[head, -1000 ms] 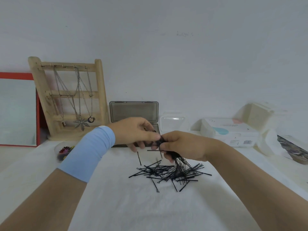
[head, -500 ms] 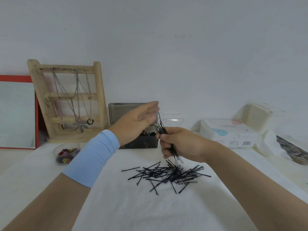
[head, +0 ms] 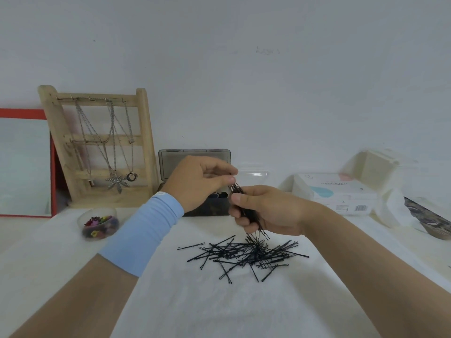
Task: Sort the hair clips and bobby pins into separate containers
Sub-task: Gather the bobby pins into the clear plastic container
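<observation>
My right hand (head: 266, 211) grips a bundle of black bobby pins (head: 251, 219) upright above the table. My left hand (head: 200, 181) pinches the top ends of that bundle with thumb and fingertips. Below lies a loose pile of several black bobby pins (head: 246, 256) on the white cloth. Behind my hands stands a dark box (head: 214, 208) with its lid (head: 175, 162) raised; dark items show inside. A small clear round tub (head: 84, 223) at the left holds colourful hair clips (head: 98, 222).
A wooden jewellery stand (head: 144, 132) with necklaces leans against the wall at the left, beside a red-framed mirror (head: 24, 167). A clear small container (head: 253, 174) sits behind the dark box. White boxes (head: 339, 193) and a patterned item (head: 427, 220) lie at the right.
My right hand lifted the pin bundle off the pile and turned it upright. My left hand opened and rose, then came back down to pinch the bundle's top.
</observation>
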{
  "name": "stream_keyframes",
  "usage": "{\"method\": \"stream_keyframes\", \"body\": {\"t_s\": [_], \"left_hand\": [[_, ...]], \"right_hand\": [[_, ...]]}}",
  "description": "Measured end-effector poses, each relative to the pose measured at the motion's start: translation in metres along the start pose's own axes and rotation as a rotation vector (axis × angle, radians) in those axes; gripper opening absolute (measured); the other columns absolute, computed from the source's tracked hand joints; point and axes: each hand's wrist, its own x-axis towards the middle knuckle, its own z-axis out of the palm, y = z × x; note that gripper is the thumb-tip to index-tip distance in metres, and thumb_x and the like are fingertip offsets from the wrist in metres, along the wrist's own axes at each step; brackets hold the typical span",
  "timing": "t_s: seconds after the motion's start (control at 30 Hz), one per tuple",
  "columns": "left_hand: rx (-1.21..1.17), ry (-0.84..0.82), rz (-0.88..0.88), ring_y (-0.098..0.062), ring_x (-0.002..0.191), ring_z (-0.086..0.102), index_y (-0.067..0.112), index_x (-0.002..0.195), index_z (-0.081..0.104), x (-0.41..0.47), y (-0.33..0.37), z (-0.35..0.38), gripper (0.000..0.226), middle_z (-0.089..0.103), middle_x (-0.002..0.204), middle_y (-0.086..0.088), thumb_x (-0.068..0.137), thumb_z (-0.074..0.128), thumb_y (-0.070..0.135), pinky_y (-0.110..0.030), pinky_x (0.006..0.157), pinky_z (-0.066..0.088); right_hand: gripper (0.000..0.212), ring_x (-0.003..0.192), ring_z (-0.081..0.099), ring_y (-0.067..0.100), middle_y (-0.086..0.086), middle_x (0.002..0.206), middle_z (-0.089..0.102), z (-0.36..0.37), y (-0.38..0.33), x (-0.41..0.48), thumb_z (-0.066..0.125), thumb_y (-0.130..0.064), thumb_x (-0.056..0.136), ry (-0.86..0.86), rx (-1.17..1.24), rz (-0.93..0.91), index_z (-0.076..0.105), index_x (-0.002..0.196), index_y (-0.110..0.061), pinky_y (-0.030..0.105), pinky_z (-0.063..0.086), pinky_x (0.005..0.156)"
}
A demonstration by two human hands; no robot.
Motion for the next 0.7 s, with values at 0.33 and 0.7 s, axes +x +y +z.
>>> {"method": "stream_keyframes", "body": {"t_s": [0.33,0.7], "left_hand": [[-0.03,-0.231,-0.064,0.0,0.126,0.053,0.028,0.137,0.056,-0.003,0.002,0.006,0.038,0.064,0.131,0.012,0.102,0.045,0.039,-0.035,0.114,0.038],[-0.286,-0.124,-0.26,-0.001,0.124,0.05,0.038,0.142,0.044,0.0,0.014,0.02,0.04,0.049,0.142,0.018,0.104,0.036,0.044,-0.019,0.105,0.04]], "right_hand": [[0.015,0.053,0.033,0.014,-0.001,0.065,0.036,-0.005,-0.004,-0.001,0.039,-0.013,0.106,0.035,0.135,-0.01,0.051,0.098,-0.015,0.024,0.031,0.051],[0.022,0.056,0.035,0.014,-0.001,0.066,0.034,-0.007,-0.011,-0.002,0.036,-0.009,0.105,0.108,0.286,-0.117,0.048,0.088,-0.015,0.023,0.034,0.053]]}}
